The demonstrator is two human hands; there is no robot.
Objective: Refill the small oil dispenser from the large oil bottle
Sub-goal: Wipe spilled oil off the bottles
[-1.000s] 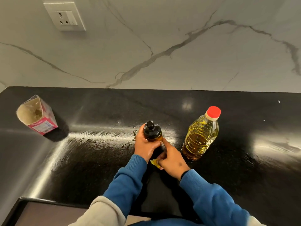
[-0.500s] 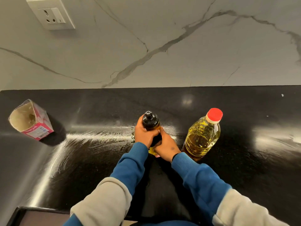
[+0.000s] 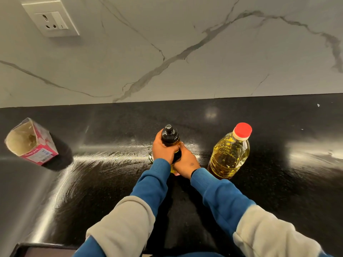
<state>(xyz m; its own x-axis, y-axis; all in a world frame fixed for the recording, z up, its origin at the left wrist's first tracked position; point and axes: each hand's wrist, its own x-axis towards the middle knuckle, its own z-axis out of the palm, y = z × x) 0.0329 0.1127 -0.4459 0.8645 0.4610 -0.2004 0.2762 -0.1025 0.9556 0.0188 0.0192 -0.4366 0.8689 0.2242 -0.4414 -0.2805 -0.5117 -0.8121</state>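
Note:
The small oil dispenser [image 3: 169, 135] has a black pump top and stands on the black counter [image 3: 111, 182] at the middle. My left hand [image 3: 163, 150] grips its body from the left. My right hand [image 3: 186, 161] grips its lower part from the right, so most of the body is hidden. The large oil bottle [image 3: 229, 154], clear plastic with yellow oil and a red cap [image 3: 242, 129], stands upright just right of my right hand, untouched.
An open pink and white carton [image 3: 29, 142] sits tilted at the left of the counter. The marble wall [image 3: 185, 52] rises behind, with a power socket [image 3: 51, 19] at the upper left. A smeared wet streak crosses the counter left of the dispenser.
My right hand has moved from the dispenser's base up onto its body. Both hands and the dispenser have shifted slightly away from me.

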